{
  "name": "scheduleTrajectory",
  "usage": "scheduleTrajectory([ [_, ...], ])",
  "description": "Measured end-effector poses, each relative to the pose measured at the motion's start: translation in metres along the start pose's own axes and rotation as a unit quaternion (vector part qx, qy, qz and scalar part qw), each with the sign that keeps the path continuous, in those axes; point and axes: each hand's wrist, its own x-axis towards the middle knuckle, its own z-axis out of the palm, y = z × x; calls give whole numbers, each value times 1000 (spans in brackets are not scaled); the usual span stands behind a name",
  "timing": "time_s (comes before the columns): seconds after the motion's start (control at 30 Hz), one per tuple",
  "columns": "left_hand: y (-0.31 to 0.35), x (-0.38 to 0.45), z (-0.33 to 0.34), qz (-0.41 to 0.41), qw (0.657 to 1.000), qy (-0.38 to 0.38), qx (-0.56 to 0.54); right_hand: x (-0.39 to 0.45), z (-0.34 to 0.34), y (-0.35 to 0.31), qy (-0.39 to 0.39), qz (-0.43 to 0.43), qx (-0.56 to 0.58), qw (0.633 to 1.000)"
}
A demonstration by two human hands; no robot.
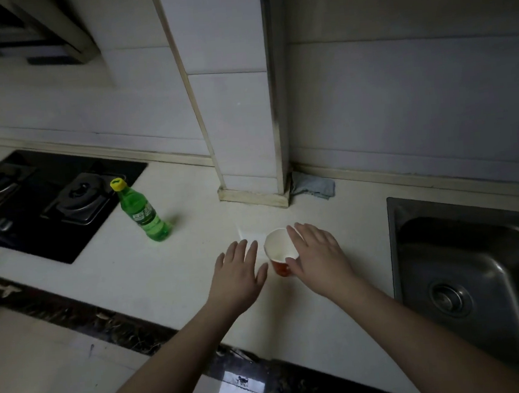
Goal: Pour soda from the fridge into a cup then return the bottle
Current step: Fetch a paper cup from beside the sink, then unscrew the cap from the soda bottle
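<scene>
standing on the smooth pale counter [171, 277], a tapered paper cup [278, 251], red outside and white inside, sits between two flat, spread hands: left hand [238, 271] just beside it, right hand [316, 252] touching its side. the capped green plastic bottle [143, 212] stands near the black glass stove [46, 201].

Dim kitchen corner: pale bench [195, 266] under tiled walls.

A black gas hob [46, 201] with two burners is set into the bench at left, a steel sink [481, 270] with its round drain at right. A crumpled grey-blue cloth [316, 187] lies against the foot of the tiled pillar [236, 103]. A range hood [20, 32] hangs upper left.
</scene>
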Motion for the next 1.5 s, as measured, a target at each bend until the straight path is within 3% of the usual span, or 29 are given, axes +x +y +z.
scheduleTrajectory([
  [0.37, -25, -15, -19, -43, 998, 1, 42, 21, 5, -35, -1, -57, 3, 998],
  [0.87, -194, 15, -34, -97, 994, -14, 54, 134, 34, -164, -31, -93, -5, 995],
  [1.33, -322, 49, -25, -64, 997, 43, -19, 235, 55, -256, -26, -92, -9, 995],
  [1.5, -340, 67, -20, -137, 986, 22, -95, 255, 50, -265, -2, -79, -11, 997],
])
